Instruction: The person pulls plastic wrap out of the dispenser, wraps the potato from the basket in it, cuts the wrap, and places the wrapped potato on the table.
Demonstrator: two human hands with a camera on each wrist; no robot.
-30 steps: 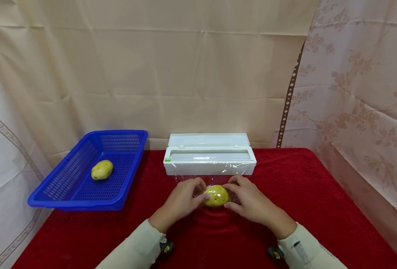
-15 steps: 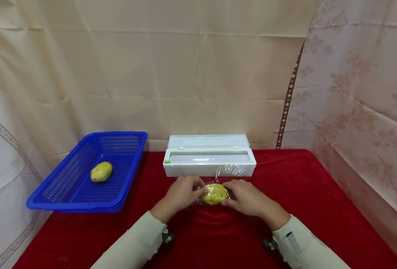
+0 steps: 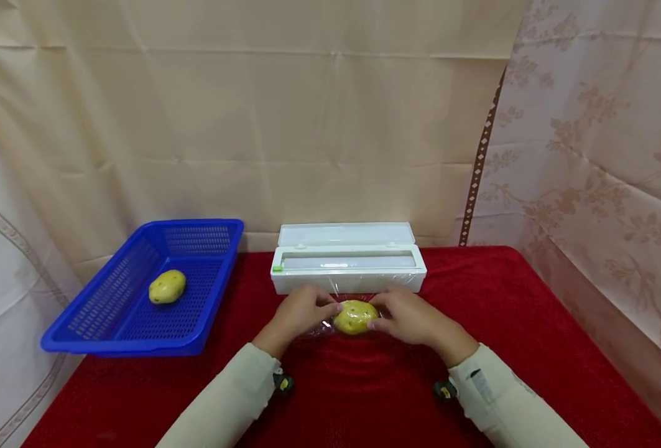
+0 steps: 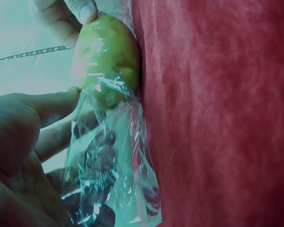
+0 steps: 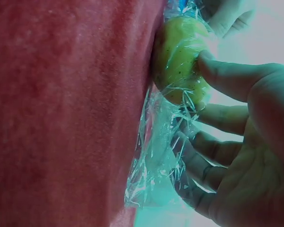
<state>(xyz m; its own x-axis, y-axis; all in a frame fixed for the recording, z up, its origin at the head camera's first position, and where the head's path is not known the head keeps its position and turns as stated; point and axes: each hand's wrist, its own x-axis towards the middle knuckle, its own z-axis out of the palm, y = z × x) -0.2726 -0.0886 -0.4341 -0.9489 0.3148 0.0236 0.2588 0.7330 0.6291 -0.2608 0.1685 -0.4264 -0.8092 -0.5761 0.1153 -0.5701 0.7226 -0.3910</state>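
The left hand (image 3: 299, 312) and right hand (image 3: 411, 316) pinch the potato (image 3: 355, 318) at its ends, the best hold if firm flesh under film (image 5: 156, 151) proves slippery

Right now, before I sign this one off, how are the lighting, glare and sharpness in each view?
Head view: fairly even light, small glints on the film-covered potato; left wrist view: teal cast, bright streaks on the clear film, red cloth soft; right wrist view: background burnt out near white at upper right, right grip shadowed against it.
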